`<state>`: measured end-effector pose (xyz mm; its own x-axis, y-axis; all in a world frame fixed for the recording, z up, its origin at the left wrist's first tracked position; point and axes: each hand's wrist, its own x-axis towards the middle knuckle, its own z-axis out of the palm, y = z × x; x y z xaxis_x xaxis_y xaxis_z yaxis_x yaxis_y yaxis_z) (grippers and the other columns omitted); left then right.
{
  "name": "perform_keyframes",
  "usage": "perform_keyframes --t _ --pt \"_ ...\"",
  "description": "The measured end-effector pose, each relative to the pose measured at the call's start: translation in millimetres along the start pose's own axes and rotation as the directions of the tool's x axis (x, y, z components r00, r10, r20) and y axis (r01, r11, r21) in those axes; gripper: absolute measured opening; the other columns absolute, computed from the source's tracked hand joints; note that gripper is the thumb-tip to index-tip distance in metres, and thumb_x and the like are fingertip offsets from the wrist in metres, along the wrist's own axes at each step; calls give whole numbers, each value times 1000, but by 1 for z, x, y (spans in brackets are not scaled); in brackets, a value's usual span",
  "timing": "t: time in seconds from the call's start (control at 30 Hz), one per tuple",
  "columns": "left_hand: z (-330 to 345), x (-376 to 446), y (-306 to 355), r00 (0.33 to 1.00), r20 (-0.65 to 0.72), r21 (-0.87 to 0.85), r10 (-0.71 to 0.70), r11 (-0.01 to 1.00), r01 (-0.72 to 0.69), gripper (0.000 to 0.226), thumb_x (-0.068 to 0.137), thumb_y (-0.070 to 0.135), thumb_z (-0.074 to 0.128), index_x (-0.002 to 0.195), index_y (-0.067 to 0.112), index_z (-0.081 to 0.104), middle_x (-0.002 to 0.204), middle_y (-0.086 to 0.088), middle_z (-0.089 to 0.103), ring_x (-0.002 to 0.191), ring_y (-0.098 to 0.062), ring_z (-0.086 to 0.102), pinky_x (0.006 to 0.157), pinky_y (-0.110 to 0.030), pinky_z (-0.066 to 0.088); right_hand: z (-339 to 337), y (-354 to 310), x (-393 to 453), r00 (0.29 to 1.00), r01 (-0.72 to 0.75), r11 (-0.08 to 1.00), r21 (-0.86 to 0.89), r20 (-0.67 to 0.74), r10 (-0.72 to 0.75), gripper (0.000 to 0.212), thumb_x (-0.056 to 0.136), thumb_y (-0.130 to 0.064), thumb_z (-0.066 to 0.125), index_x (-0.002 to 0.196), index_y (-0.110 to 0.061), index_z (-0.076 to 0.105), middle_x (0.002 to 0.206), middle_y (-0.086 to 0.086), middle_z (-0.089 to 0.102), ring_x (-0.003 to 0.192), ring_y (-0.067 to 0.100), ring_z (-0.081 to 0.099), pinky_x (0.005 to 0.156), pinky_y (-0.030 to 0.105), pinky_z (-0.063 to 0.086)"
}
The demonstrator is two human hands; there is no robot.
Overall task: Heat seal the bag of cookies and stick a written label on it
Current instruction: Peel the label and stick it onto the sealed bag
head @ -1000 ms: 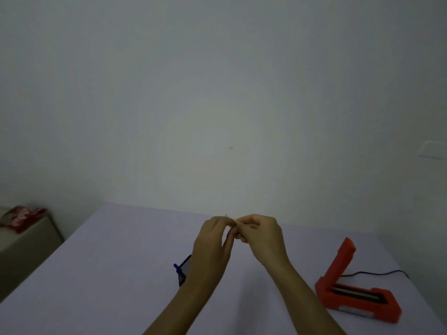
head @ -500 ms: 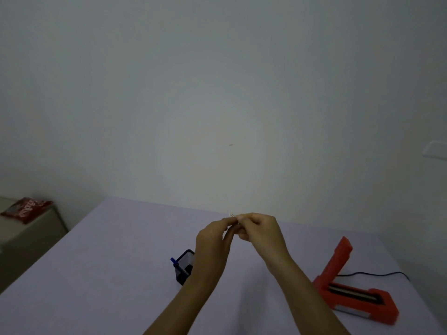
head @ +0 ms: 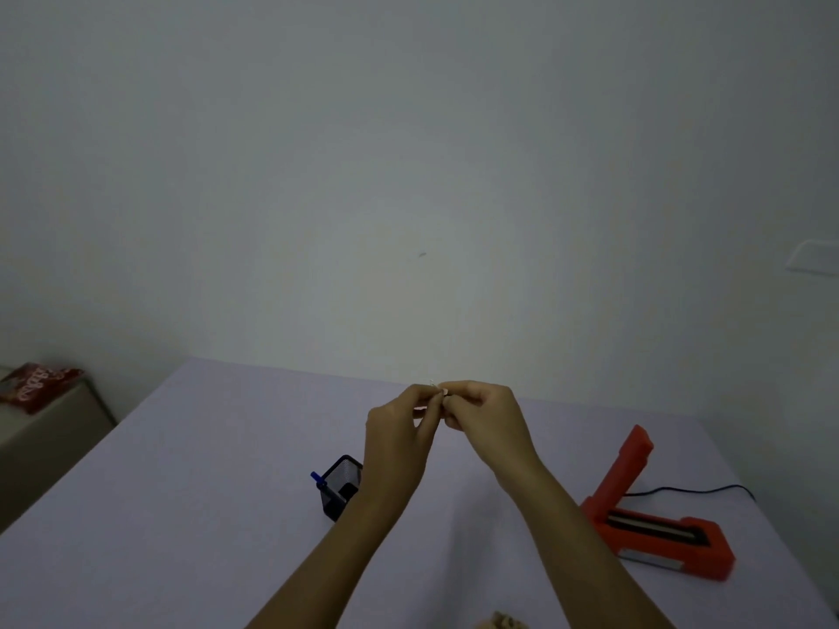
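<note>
Lilac table (head: 190,515); left hand (head: 399,429) and right hand (head: 486,417), grips pinched together on a tiny pale scrap (head: 436,387), no legible writing.

A black mesh pen holder (head: 341,490) with a blue pen (head: 323,482) stands at lower centre of the lilac tabletop (head: 181,515); a red packet (head: 34,387) lies far left.

Tiny pale scrap pinched btwn left hand (head: 402,429) & right hand (head: 483,417), too small to ID. Left forearm hides part of mesh pen holder (head: 341,485). Tan thing (head: 504,623) cut off at bottom edge. Red packet (head: 34,385) far left: print blurred.
</note>
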<state>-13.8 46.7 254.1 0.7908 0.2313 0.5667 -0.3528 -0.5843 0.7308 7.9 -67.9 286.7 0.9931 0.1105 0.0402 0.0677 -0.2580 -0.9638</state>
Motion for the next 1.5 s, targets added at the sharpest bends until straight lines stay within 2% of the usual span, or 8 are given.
perform_keyframes --t 0.3,0.5,0.57,0.73,0.87,1.03,1.3,1.5 --pt "1 10 -1 955 67 -125 -289 947 296 13 89 25 64 88 18 76 79 15 71 84 12 61 71 4 39 -6 10 5 998 -28 1000 15 58 27 27 81 -20 72 108 -18 73 88 -7 77 88 6 71 90 33 57" --pt "1 15 -3 935 113 -133 -337 927 350 18 88 32 65 90 19 77 84 11 74 86 2 65 79 -9 44 -4 9 6 999 53 996 -77 16 -52 25 78 -24 79 101 -17 73 83 -8 75 78 -4 69 70 9 52" --pt "0 16 -3 934 115 -126 -338 928 351 18 88 31 64 91 18 77 85 10 74 86 2 65 78 -8 42 -3 9 6 997 71 992 -109 1 -71 22 80 -26 77 100 -19 73 85 -10 75 77 -6 68 65 5 49" --pt "-1 16 -4 934 136 -73 -331 937 342 19 88 32 64 88 19 76 85 13 71 87 5 62 73 -2 35 -5 9 9 998 65 985 -158 6 -65 17 88 -17 64 101 -19 75 81 -8 74 77 1 68 73 15 53" --pt "-3 16 -4 937 149 -59 -317 943 329 17 88 33 64 86 21 76 79 17 69 85 7 61 70 -3 37 -6 10 11 1000 26 995 -94 14 -24 19 91 -14 59 94 -21 76 77 -4 75 76 10 71 81 30 59" --pt "-3 15 -3 925 160 -93 -344 928 361 13 88 33 64 84 26 74 75 20 69 79 9 62 71 -8 42 -10 10 11 999 15 1000 -23 50 -14 22 87 -10 60 85 -24 76 77 -1 75 78 13 71 81 30 59" --pt "-4 14 -6 908 155 -189 -389 890 414 11 88 25 62 82 26 72 80 11 73 82 -5 67 80 -36 58 -15 8 8 999 -8 999 47 51 5 19 88 -11 62 88 -23 77 76 0 74 72 8 68 73 21 57" --pt "-12 12 -7 868 175 -307 -465 812 496 14 90 19 61 84 23 73 80 8 75 85 -14 69 82 -39 58 -14 13 9 998 -41 997 67 40 39 21 89 -7 58 94 -16 76 78 3 74 70 7 67 70 18 56"
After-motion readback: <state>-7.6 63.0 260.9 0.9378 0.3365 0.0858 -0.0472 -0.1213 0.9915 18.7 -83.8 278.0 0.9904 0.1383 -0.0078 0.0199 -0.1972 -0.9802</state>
